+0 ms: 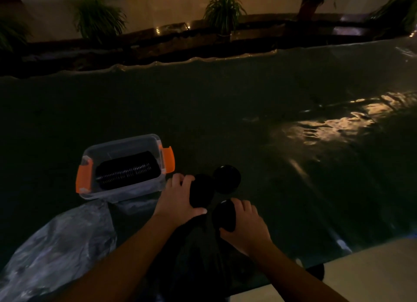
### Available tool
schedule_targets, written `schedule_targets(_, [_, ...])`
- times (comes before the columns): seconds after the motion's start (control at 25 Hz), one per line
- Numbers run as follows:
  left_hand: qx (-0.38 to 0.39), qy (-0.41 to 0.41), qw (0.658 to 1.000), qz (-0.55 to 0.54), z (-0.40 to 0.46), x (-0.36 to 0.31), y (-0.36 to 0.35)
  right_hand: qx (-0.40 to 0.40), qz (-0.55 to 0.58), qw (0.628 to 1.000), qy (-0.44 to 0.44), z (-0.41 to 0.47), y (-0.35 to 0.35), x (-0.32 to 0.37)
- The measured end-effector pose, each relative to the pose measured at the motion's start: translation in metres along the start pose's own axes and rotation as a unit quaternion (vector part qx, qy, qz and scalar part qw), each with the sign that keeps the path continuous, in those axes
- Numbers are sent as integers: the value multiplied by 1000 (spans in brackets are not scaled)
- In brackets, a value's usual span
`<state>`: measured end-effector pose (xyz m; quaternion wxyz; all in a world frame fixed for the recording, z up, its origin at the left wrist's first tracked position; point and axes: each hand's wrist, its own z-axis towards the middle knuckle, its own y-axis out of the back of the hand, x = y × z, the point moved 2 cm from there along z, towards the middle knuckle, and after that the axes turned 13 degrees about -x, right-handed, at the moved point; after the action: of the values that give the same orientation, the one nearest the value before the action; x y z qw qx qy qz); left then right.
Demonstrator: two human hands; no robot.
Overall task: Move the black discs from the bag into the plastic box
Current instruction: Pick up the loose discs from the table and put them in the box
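At the near left I see a crumpled clear plastic bag (56, 240) lying on the dark, film-covered tabletop (248, 121). Just beyond it sits the clear plastic box with orange latches (90, 154), lid off, already holding a row of black discs on edge (126, 172). Right of the box, my left hand (178, 196) is curled around a black disc, or perhaps a small stack (202, 191), thumb near, fingers over the far edge. Beyond that lies a loose round black disc (226, 179) on the tabletop, apart from both hands. Further right, my right hand (244, 225) is closed on another black disc (223, 215), clamped between thumb and fingers. Below the hands is a dark bag-like shape I can't make out in this light. I judge I'm mid-transfer: discs are out and gripped, not yet boxed. Next calls for swinging the left hand's load leftward over the box rim and setting it on edge against the existing row
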<state>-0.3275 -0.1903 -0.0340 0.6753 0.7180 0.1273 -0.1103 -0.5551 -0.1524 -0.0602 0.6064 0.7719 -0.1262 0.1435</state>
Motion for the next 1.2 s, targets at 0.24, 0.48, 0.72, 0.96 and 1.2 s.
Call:
schedule_targets(0.24, [56, -13, 997, 58, 41, -23, -20, -48, 19, 999, -8, 17, 28, -12])
schedule_targets(0.48, [47, -10, 996, 70, 48, -21, -50, -94, 37, 995, 11, 71, 58, -2])
schedule_targets(0.72, [33, 29, 998, 44, 38, -14, -54, -45, -25, 998, 40, 117, 48, 18])
schedule_targets(0.96, [63, 62, 996, -2, 22, -4, -43, -4, -66, 998, 26, 125, 31, 14])
schedule_targets(1.2, [80, 146, 980, -109, 10, 2, -36, 18, -66, 997, 27, 124, 28, 19])
